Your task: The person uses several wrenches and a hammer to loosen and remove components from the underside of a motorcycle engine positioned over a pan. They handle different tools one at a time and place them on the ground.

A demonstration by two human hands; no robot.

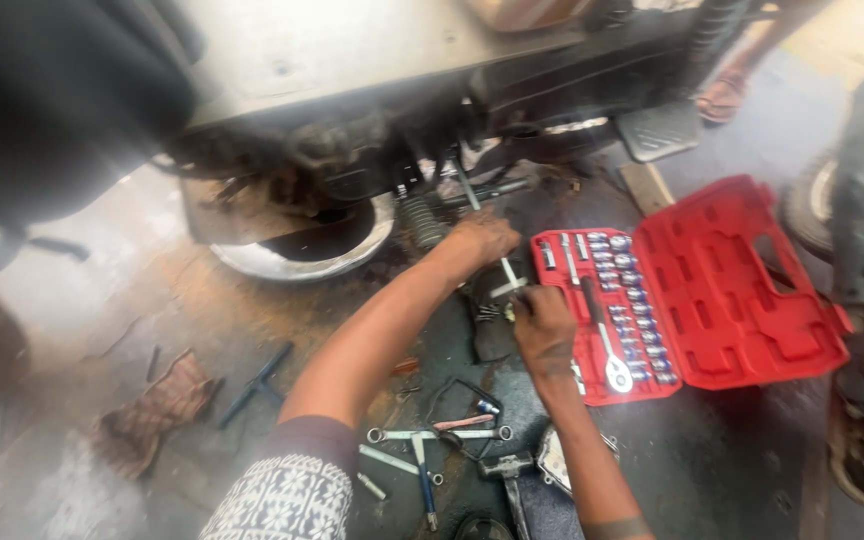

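Metal rod held in left hand grip

place: repair workshop | signs: oily floor, open red socket set, scattered wrenches, raised vehicle

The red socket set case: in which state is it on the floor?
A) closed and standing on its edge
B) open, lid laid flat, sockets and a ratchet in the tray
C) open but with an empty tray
B: the red socket set case lies open flat, and rows of sockets and a ratchet sit in its tray.
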